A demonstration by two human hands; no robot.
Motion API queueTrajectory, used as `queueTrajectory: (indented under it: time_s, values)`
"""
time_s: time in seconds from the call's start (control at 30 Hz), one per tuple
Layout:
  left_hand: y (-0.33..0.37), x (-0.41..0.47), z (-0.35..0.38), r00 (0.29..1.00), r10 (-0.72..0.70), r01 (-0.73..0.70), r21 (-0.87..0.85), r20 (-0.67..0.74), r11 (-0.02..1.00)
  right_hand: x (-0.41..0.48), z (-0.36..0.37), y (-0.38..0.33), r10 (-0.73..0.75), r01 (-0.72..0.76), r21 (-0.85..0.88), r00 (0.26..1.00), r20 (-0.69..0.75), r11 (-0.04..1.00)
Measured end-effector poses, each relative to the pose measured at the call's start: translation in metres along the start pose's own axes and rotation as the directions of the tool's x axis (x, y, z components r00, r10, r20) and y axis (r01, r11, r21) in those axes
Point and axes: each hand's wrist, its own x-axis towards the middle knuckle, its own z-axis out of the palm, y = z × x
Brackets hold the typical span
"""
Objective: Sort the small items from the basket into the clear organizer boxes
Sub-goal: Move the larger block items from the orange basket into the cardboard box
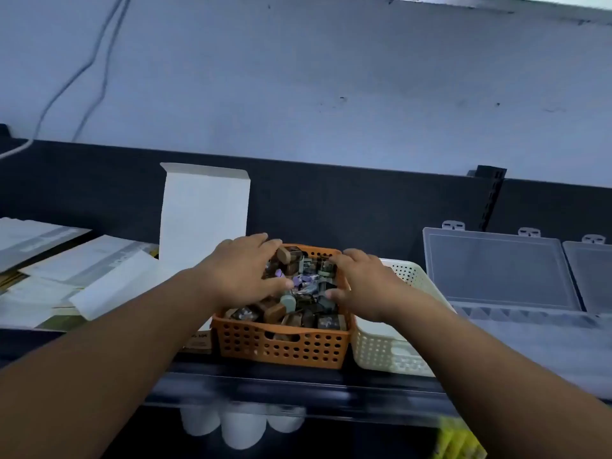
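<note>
Right, both hands are on the orange basket [281, 346]: left hand [241, 273] spread loosely over the small items [308, 293], right hand [361, 283] resting relaxed across its right rim. A white basket [377, 352] sits just beside it, and the clear organizer boxes [496, 270] lie open further right.

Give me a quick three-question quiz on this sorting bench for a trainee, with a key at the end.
1. True or false: the left hand and the right hand are both over the orange basket.
2. What stands directly beside the orange basket on its right? A) white basket B) a kettle C) a laptop
3. Fill in: the lids of the clear organizer boxes are ___.
Key: 1 true; 2 A; 3 open.
</note>
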Motion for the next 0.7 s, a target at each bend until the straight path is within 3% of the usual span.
queueTrajectory:
  time_s: [0.1, 0.33, 0.43, 0.7]
  values:
    - [-0.008, 0.004, 0.009, 0.998, 0.063, -0.064, -0.087, -0.011, 0.994, 0.006, 0.009, -0.005, 0.006, -0.006, 0.034, 1.0, -0.001, 0.999]
    - [-0.011, 0.019, 0.039, 0.959, 0.105, -0.051, -0.205, 0.262, 0.977, 0.013, 0.027, -0.017, 0.023, -0.038, 0.102, 0.989, 0.145, 0.994]
    - [-0.012, 0.026, 0.052, 0.927, 0.107, -0.013, -0.255, 0.36, 0.967, 0.016, 0.027, -0.022, 0.018, -0.067, 0.237, 0.979, 0.205, 0.969]
    - [-0.021, 0.033, 0.063, 0.95, 0.086, 0.051, -0.42, 0.299, 0.906, 0.036, 0.03, -0.028, -0.136, 0.003, 0.393, 0.941, 0.31, 0.92]
